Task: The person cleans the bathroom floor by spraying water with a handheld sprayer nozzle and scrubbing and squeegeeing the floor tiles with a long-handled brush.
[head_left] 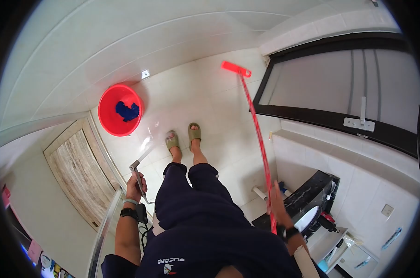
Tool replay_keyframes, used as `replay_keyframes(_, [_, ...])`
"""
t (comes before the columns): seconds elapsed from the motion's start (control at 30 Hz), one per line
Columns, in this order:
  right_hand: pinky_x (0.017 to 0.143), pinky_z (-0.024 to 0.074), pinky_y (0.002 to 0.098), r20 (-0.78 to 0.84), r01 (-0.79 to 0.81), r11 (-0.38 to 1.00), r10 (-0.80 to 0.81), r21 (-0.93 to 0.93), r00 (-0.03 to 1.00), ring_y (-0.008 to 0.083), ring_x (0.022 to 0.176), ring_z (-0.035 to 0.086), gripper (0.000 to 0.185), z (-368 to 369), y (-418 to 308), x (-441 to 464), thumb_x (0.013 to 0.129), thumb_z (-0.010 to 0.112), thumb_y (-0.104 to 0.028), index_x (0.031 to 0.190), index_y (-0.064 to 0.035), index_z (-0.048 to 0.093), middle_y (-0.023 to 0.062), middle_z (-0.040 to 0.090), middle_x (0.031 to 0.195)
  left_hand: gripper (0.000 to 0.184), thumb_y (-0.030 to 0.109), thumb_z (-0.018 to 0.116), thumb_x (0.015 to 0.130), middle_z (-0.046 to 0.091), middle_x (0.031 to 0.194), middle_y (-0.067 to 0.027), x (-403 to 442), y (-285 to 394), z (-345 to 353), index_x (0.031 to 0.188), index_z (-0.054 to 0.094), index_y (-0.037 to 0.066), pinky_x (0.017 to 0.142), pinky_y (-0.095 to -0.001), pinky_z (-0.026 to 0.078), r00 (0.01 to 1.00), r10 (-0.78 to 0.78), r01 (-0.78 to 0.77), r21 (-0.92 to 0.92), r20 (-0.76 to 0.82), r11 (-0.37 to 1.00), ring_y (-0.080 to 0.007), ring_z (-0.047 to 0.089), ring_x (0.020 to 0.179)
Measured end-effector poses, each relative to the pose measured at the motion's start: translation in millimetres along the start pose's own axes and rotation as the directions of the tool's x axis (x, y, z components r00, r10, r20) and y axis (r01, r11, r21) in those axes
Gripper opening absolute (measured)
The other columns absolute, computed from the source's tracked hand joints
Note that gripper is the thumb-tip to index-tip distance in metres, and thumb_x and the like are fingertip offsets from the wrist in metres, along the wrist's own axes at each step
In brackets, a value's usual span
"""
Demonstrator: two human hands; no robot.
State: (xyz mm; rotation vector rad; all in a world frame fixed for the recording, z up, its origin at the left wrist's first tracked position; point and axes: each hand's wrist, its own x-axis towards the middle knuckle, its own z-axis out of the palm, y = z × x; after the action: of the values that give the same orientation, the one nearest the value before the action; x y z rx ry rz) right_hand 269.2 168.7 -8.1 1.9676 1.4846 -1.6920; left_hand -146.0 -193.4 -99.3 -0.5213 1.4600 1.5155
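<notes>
My left hand [136,184] is closed round a metal hand sprayer [135,167], its hose curving down beside my leg. Water jets from its nozzle toward the floor near my feet. My right hand [277,204] is at the upper part of a red striped pole, with its grip partly hidden. That pole belongs to a long-handled floor brush [261,139], whose flat red head [236,69] rests on the tiles near the far wall. To the left, by the wall, stands a red bucket [106,116] with a dark blue cloth [128,111] inside.
Green slippers [194,131] are on my feet on the pale tiled floor [219,102]. A wood-patterned door panel [82,171] lies left. On the right are a dark-framed frosted door [311,78], a ledge [330,155] and a black marble washbasin counter [307,190]. A floor pipe [259,192] stands beneath it.
</notes>
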Motion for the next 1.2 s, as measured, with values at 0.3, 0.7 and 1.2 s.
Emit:
replay_keyframes(0.3, [0.036,0.0392,0.0238,0.076,-0.263,0.964,0.265,-0.033,0.961,0.0106,0.041,0.043,0.048,-4.8,-9.6,-6.4,0.099,0.036,-0.037,0.143,-0.0183,0.031,0.0017,0.045,0.06,0.046,0.056,0.049,0.089,0.052,0.062,-0.0025,-2.8,13.2,-5.7,0.096,0.051,0.01,0.043,-0.029,0.037,0.999,0.003,-0.001,-0.051,0.042,0.999,-0.0157,0.046,0.044])
replay_keyframes(0.7, [0.037,0.04,0.0253,0.036,-0.333,0.895,0.359,-0.299,0.933,0.011,0.043,0.044,0.047,-6.5,146.8,-156.7,0.098,0.039,-0.037,0.142,-0.0216,0.032,0.0015,0.045,0.062,0.046,0.056,0.041,0.093,0.05,0.062,-0.0017,13.5,8.5,3.6,0.096,0.051,0.011,0.041,-0.0271,0.033,0.986,0.099,-0.061,-0.261,0.135,0.963,-0.0139,0.041,0.042])
replay_keyframes(1.2, [0.037,0.0378,0.0245,0.049,-0.094,0.995,0.092,0.031,0.995,0.0106,0.042,0.041,0.053,-28.4,-51.5,0.2,0.098,0.038,-0.04,0.146,-0.0206,0.025,0.0008,0.042,0.061,0.047,0.058,0.042,0.091,0.05,0.062,-0.0014,1.5,11.6,11.0,0.097,0.05,0.013,0.041,-0.0285,0.033,0.979,0.137,-0.099,-0.238,0.151,0.966,-0.0135,0.042,0.042])
